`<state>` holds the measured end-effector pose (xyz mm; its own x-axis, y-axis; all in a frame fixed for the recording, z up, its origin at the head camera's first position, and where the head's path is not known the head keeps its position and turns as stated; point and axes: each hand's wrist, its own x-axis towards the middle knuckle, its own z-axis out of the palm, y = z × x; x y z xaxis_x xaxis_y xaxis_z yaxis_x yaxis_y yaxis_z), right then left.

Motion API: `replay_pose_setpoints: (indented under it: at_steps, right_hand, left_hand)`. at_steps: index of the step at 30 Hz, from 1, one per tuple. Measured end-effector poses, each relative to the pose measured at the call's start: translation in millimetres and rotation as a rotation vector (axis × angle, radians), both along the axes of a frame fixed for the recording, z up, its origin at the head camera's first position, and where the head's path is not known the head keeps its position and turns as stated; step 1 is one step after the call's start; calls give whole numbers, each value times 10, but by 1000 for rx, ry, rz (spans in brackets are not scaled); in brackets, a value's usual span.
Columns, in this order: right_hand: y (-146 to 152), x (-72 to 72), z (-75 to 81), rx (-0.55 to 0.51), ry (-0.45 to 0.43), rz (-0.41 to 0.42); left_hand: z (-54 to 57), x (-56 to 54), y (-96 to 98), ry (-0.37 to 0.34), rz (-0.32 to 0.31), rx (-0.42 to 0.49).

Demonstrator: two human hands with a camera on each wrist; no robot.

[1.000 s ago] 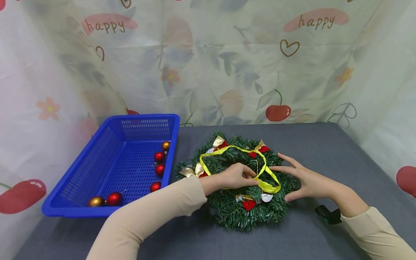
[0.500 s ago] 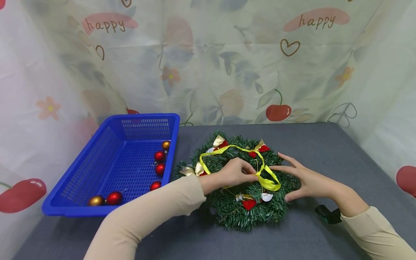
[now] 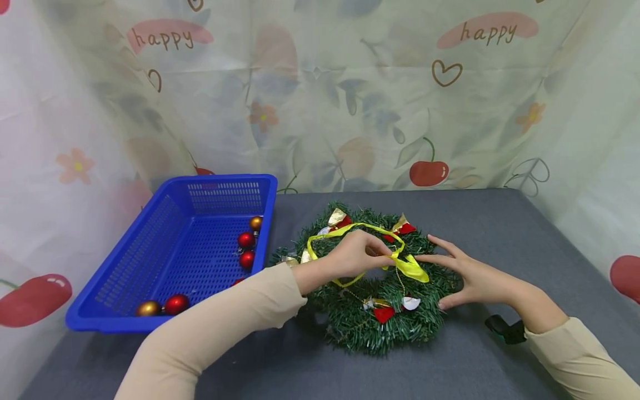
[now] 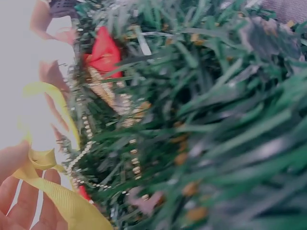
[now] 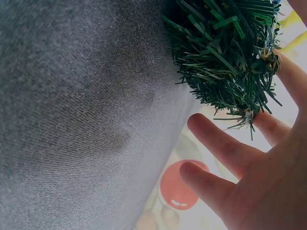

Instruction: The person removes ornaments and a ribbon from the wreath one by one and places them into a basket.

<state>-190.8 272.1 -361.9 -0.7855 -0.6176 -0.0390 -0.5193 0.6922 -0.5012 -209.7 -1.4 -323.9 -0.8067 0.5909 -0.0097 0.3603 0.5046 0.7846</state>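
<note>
A green wreath [image 3: 370,336] lies flat on the grey-covered table, trimmed with red and gold bows, a gold bead string and white pieces. Loops of yellow ribbon [image 3: 414,270] rest over it. Above the wreath's middle, my left hand [image 3: 356,254] pinches the ribbon between thumb and fingers. The left wrist view shows the same ribbon [image 4: 84,209] crossing in front of the fingers. At the wreath's right edge is my right hand [image 3: 479,279], fingers spread. In the right wrist view, some of its fingers [image 5: 276,128] touch the wreath's needles while others stand apart from it.
A blue plastic basket [image 3: 167,325] stands on the left, with red baubles [image 3: 176,304] and gold baubles [image 3: 149,308] inside. A small black object [image 3: 504,330] shows beside the right wrist. Printed curtains [image 3: 315,100] enclose the table's back and sides.
My left hand has lifted slightly away and to the left, pulling the pinched ribbon with it, so the ribbon's tail has shifted upward. My right hand has stayed in place.
</note>
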Motion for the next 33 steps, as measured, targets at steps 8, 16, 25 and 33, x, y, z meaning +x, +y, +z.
replay_pose_setpoints:
  at_steps: [8, 16, 25, 33]
  right_hand:
    - [9, 9, 4, -6, 12, 10]
    - [12, 1, -7, -5, 4, -2]
    - [7, -9, -13, 5, -5, -4]
    - [8, -5, -11, 3, -4, -6]
  left_hand:
    - [152, 9, -103, 30, 2, 57]
    - [248, 17, -232, 61, -20, 101]
    - [405, 50, -339, 86, 4, 95]
    - [529, 44, -362, 114, 29, 113]
